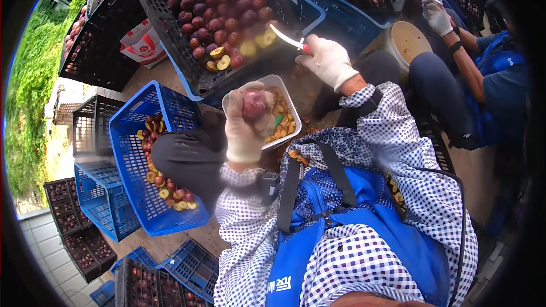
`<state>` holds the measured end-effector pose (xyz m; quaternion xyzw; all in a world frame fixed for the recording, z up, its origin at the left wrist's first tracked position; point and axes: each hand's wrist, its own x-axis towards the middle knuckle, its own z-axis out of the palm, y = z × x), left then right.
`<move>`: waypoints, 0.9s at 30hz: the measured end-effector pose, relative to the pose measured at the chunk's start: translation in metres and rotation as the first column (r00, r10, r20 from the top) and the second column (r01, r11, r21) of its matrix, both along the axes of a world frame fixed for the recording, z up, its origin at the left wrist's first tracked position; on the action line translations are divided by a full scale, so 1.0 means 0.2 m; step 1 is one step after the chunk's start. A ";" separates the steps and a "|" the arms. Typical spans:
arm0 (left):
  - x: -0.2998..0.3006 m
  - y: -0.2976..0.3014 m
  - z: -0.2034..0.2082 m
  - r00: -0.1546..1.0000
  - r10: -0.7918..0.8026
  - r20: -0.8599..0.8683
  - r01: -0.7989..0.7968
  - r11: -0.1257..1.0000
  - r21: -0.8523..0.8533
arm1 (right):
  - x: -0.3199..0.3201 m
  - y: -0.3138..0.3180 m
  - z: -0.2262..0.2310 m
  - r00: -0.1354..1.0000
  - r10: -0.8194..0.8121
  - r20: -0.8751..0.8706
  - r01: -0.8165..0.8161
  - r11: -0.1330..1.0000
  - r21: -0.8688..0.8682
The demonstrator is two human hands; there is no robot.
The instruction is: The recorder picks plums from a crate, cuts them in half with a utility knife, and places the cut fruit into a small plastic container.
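Observation:
My gloved left hand [243, 130] is closed around a dark red plum [256, 105], above a white tub [292, 102] that holds pits and scraps. A small green object [277, 120] lies among those scraps. In my gloved right hand [329, 61] is a knife [286, 38] with a red handle, its curved blade pointing up and left, apart from the plum. Just beyond the hands stands a black crate [153, 22] of whole plums [219, 8], with a few cut yellow halves [219, 60] at its near edge.
A blue crate [128, 165] with halved plums is at my left, beside my knee. More blue crates [108, 193] and black crates [91, 244] stand farther left. At the right a co-worker with gloved hands [438, 17] sits near a pale bucket [408, 45].

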<state>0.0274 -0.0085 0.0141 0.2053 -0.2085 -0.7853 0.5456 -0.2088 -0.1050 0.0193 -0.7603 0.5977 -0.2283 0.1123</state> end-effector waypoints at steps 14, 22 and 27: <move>-0.10 0.10 -0.08 0.937 0.321 0.135 -0.319 0.947 -0.033 | 0.27 0.53 0.11 0.671 0.216 0.709 -0.397 0.913 0.098; -0.11 0.10 -0.14 0.881 0.351 0.318 -0.352 0.934 -0.055 | 0.30 0.55 0.09 0.595 0.040 0.803 -0.445 0.848 0.287; -0.13 0.13 -0.20 0.319 0.571 0.756 -0.282 0.819 -0.500 | 0.31 0.57 -0.04 0.750 0.133 0.648 -0.392 0.878 0.273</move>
